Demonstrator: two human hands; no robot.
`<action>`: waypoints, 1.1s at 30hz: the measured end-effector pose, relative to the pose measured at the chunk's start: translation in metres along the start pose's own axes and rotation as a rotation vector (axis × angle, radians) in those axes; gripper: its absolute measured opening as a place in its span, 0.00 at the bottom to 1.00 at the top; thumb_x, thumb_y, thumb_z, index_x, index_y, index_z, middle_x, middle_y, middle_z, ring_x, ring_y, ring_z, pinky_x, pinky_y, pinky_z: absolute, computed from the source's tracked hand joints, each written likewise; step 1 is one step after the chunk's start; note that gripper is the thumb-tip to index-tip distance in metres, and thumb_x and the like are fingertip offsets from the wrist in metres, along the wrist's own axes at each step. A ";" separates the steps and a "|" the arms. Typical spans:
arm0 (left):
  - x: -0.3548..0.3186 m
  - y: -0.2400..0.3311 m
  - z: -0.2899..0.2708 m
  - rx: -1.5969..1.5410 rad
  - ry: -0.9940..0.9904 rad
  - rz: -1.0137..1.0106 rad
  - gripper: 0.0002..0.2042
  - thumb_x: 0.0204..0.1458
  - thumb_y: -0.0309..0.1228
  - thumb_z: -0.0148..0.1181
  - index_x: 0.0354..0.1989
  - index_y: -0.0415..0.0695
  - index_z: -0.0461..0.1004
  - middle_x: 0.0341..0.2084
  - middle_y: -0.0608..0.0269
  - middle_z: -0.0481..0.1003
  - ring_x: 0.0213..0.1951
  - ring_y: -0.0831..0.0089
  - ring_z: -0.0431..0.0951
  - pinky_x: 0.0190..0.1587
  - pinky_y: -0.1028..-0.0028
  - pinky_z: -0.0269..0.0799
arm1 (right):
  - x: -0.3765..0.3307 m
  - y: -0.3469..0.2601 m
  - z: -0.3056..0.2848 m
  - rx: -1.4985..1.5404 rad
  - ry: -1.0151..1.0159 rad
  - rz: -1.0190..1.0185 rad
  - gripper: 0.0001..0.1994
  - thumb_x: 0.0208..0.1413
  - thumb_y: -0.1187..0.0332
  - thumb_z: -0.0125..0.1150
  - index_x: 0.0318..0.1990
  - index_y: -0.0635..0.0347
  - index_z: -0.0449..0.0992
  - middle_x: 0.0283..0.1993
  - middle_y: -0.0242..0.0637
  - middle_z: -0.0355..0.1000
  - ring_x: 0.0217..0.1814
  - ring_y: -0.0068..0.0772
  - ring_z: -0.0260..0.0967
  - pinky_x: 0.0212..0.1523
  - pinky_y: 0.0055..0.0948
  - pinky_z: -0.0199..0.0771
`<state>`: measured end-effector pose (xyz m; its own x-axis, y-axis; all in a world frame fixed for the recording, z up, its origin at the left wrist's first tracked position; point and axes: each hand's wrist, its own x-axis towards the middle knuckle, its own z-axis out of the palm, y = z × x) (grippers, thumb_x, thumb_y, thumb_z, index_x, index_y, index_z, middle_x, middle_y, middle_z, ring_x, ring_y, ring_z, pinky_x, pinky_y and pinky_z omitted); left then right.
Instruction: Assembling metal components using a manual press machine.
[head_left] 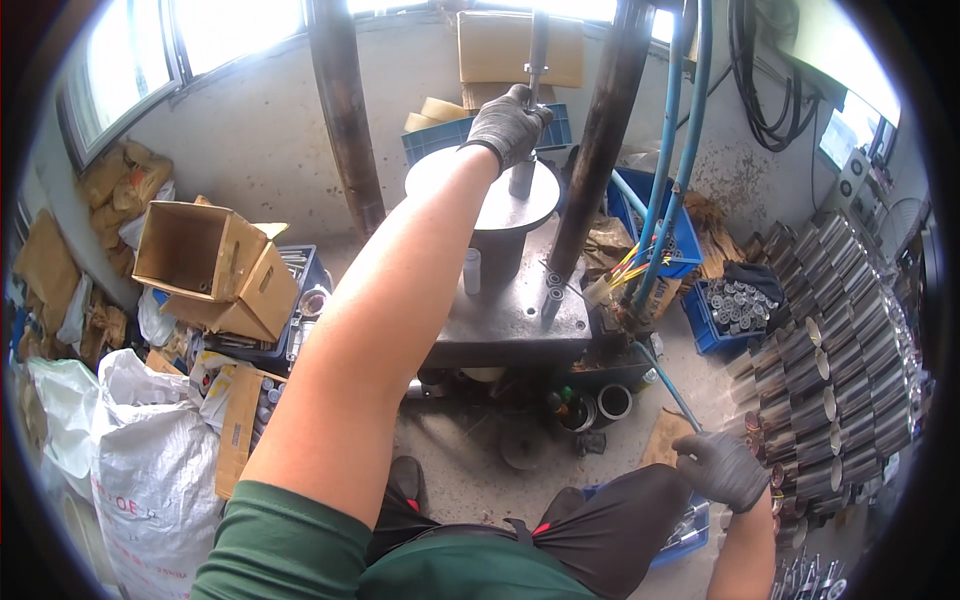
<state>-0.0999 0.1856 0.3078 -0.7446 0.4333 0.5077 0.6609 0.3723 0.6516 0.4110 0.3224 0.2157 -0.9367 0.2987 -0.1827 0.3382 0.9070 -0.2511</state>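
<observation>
My left hand (508, 128), in a grey glove, reaches forward and is wrapped around an upright metal shaft (521, 180). The shaft stands on a round, bright metal plate (470, 208) on top of a dark cylinder (503, 252) on the press table. Its thinner upper part (539, 45) rises above my hand. Beside the cylinder stands a small whitish tube (472, 271). Low on the right, my right hand (725, 470), also gloved, is curled at the end of a thin blue lever (668, 388). The fingers partly hide that end.
Dark columns (345, 120) flank the cylinder, with blue hoses (672, 150) at right. Stacked metal tubes (830, 350) rise at far right, near a blue crate of metal parts (735, 312). Cardboard boxes (215, 255) and a white sack (150, 480) stand at left.
</observation>
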 end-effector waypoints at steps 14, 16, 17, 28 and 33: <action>-0.001 -0.002 0.000 -0.003 0.003 0.001 0.23 0.64 0.48 0.65 0.58 0.44 0.78 0.43 0.48 0.86 0.48 0.57 0.88 0.54 0.62 0.82 | 0.003 0.009 -0.004 -0.134 -0.177 -0.104 0.16 0.59 0.62 0.62 0.50 0.59 0.86 0.35 0.55 0.82 0.43 0.62 0.83 0.49 0.52 0.83; -0.002 -0.002 0.000 -0.008 0.013 0.015 0.23 0.64 0.48 0.65 0.58 0.44 0.78 0.43 0.48 0.86 0.48 0.57 0.88 0.55 0.62 0.82 | 0.003 0.011 -0.005 -0.022 -0.081 -0.015 0.16 0.59 0.62 0.62 0.50 0.59 0.86 0.36 0.55 0.83 0.44 0.61 0.83 0.50 0.52 0.83; -0.003 -0.002 0.001 -0.001 0.015 0.013 0.23 0.64 0.48 0.65 0.58 0.44 0.78 0.43 0.48 0.86 0.47 0.57 0.88 0.55 0.62 0.82 | 0.002 0.012 -0.005 0.033 -0.015 -0.002 0.16 0.60 0.62 0.62 0.51 0.59 0.86 0.36 0.55 0.83 0.44 0.61 0.83 0.50 0.52 0.83; -0.003 -0.004 0.001 0.003 0.024 0.029 0.24 0.64 0.50 0.66 0.58 0.45 0.79 0.43 0.48 0.86 0.48 0.57 0.88 0.55 0.61 0.82 | 0.002 0.014 -0.006 0.094 -0.017 0.012 0.17 0.60 0.62 0.63 0.50 0.62 0.85 0.36 0.59 0.82 0.42 0.62 0.83 0.49 0.52 0.83; -0.004 -0.005 0.003 0.002 0.026 0.016 0.24 0.64 0.50 0.65 0.59 0.45 0.79 0.43 0.47 0.87 0.48 0.56 0.88 0.56 0.60 0.82 | 0.003 0.013 -0.008 -0.051 -0.150 -0.096 0.15 0.60 0.64 0.64 0.50 0.62 0.85 0.39 0.56 0.83 0.44 0.59 0.83 0.49 0.50 0.83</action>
<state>-0.0999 0.1843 0.3013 -0.7364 0.4177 0.5322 0.6726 0.3672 0.6425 0.4113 0.3373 0.2192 -0.9391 0.1658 -0.3011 0.2393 0.9441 -0.2266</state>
